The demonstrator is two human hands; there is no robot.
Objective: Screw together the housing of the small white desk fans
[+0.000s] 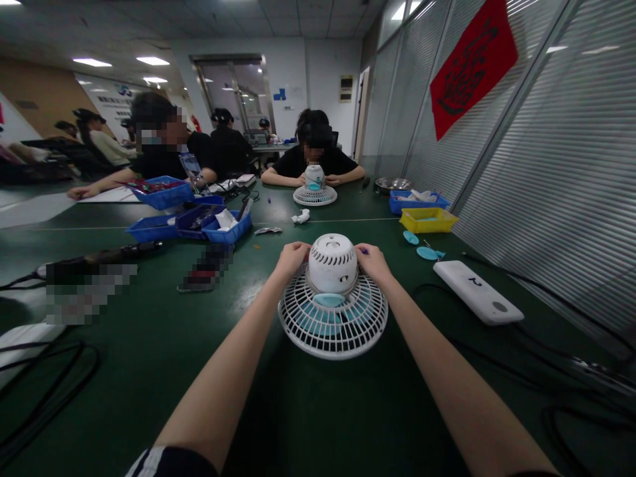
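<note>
A small white fan (334,265) lies face down on the green table, its round grille (293,315) spread under the motor housing. Light blue blades show through the bars. My left hand (293,258) is at the far left side of the housing, fingers curled in, with a small red bit at the fingertips. On the other side, my right hand (372,262) is closed too, near a small purple bit. The housing partly hides the fingertips of both hands, so what they pinch is unclear.
Blue bins (233,228) with parts stand ahead left. A yellow bin (428,220), light blue pieces (430,253) and a white power bank (477,291) with black cables are at right. Across the table a person (314,152) handles a similar fan (315,192). An electric screwdriver (99,262) lies left.
</note>
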